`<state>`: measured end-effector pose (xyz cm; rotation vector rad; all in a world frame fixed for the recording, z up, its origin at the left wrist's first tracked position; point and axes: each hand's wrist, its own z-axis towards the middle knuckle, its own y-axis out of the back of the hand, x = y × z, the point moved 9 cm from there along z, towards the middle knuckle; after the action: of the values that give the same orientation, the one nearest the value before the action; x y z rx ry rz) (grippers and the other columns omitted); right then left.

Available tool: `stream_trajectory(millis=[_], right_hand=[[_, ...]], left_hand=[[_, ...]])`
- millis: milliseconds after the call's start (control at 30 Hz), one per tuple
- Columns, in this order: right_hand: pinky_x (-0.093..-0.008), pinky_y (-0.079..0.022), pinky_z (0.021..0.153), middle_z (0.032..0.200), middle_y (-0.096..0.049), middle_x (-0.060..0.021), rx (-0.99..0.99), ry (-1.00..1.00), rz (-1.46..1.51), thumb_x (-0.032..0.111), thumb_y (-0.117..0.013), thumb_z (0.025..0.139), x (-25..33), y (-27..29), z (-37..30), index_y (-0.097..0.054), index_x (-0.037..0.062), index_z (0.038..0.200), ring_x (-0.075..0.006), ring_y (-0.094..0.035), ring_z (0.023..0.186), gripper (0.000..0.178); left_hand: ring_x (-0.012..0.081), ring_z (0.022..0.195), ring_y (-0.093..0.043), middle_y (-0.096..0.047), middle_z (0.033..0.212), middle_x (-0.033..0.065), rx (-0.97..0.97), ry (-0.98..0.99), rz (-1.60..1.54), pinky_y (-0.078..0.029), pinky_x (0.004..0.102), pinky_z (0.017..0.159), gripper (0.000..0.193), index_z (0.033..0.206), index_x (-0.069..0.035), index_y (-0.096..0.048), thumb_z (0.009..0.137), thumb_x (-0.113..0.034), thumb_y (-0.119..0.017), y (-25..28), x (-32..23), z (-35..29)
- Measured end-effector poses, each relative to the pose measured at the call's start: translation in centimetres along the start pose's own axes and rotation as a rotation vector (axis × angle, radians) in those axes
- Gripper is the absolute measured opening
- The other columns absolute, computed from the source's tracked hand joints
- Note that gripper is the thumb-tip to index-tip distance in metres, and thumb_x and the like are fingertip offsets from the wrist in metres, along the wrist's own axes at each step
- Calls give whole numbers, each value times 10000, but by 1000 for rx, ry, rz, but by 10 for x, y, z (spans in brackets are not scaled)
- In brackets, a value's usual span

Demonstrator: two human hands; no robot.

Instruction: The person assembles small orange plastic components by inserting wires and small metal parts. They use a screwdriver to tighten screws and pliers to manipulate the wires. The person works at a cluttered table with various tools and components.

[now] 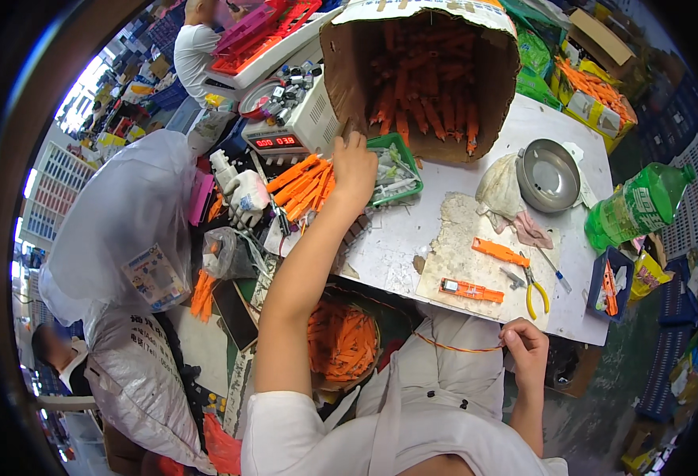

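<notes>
My left hand (355, 170) reaches far across the table, its fingers curled beside the power supply's (317, 119) corner; what they grip, if anything, is hidden. Just right of it sits a green tray (414, 189) of small clear and grey parts. A pile of orange plastic pieces (297, 186) lies to its left. Over my lap, my right hand (526, 345) pinches the end of a twisted red and yellow wire (452, 347), which runs left under the table edge. On a worn board (444, 270) rest two orange housings (471, 290), yellow-handled pliers (535, 293) and a pen (556, 272).
A cardboard box (508, 87) of orange pieces lies on its side at the back. Right of it are a metal bowl (549, 176) and a green bottle (641, 205). A basket of orange parts (341, 341) stands below the table. Plastic-wrapped bags (119, 230) crowd the left; another person (197, 51) sits beyond.
</notes>
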<state>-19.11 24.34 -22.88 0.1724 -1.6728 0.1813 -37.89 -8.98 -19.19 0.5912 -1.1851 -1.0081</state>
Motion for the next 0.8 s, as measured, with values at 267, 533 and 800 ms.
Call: stream_trajectory(millis=[267,533,800], right_hand=[[-239,-416,717,810,-601,-43,15,-17,37,98,-637,874,-7,4,0,-615,-14,841,-99,-530,767,119],[-236,-416,716,805,-601,-44,15,-36,69,103,-635,877,-7,5,1,-614,-19,842,-100,-530,765,129],[-248,-429,738,847,-611,-59,23,273,26,75,-634,867,59,-35,30,-613,-12,864,-130,-549,799,90]], left_hand=[[234,996,-492,-581,929,64,-47,69,-102,-353,385,807,87,722,-86,-717,688,-119,-644,4,8,-2],[251,960,-537,-598,938,83,-253,191,-533,-398,395,810,124,767,-36,-662,745,-154,-694,45,36,-44],[126,900,-630,-686,959,119,359,321,-2398,-477,270,846,92,867,-4,-587,877,-78,-642,88,-94,-125]])
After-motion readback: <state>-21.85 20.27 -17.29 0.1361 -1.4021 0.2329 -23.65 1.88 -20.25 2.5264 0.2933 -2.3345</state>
